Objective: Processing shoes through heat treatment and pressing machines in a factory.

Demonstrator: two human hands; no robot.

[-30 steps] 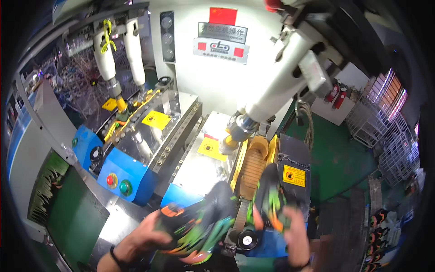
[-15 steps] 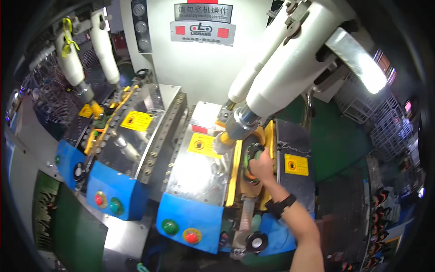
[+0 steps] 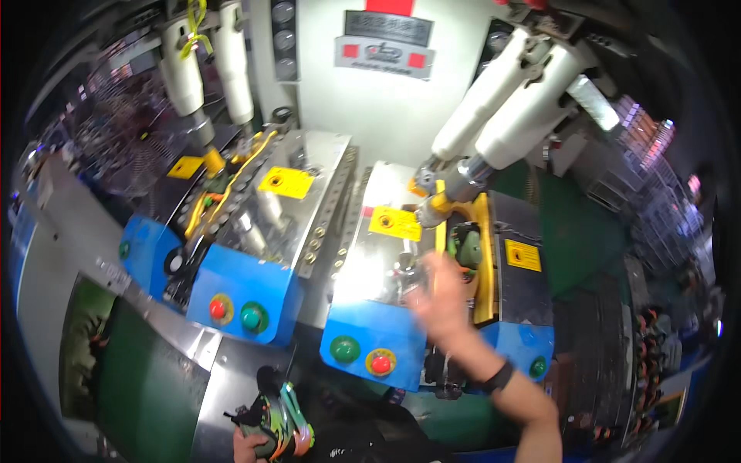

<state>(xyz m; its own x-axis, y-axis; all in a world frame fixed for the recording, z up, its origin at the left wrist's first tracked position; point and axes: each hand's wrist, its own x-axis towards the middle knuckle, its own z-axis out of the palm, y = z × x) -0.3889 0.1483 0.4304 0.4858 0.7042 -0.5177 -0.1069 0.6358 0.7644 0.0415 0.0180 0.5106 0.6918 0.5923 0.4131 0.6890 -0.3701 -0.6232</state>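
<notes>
At the lower edge, my left hand [image 3: 248, 446] is closed on a shoe [image 3: 284, 420] in dark green, black, bright green and orange. My right hand [image 3: 446, 305], a black band on its wrist, is in the air over the front of the right-hand machine's metal cover [image 3: 374, 262]. Motion smears its fingers, so their pose is unclear. Just beyond that hand, another dark green shoe [image 3: 468, 245] sits between the yellow side pads [image 3: 485, 262] of the machine. A white press arm with a metal end [image 3: 461, 181] reaches down beside the shoe's far end.
To the left stands a second station with a blue front [image 3: 243, 297] and its own press arms [image 3: 185, 73]. Red [image 3: 380, 364] and green [image 3: 345, 349] push buttons sit on the blue fronts. Several shoes [image 3: 647, 363] line a rack at the far right.
My right hand has drawn back and left from the shoe in the machine. My left hand has come into view with another shoe. The whole view has shifted, and the scene sits further right.
</notes>
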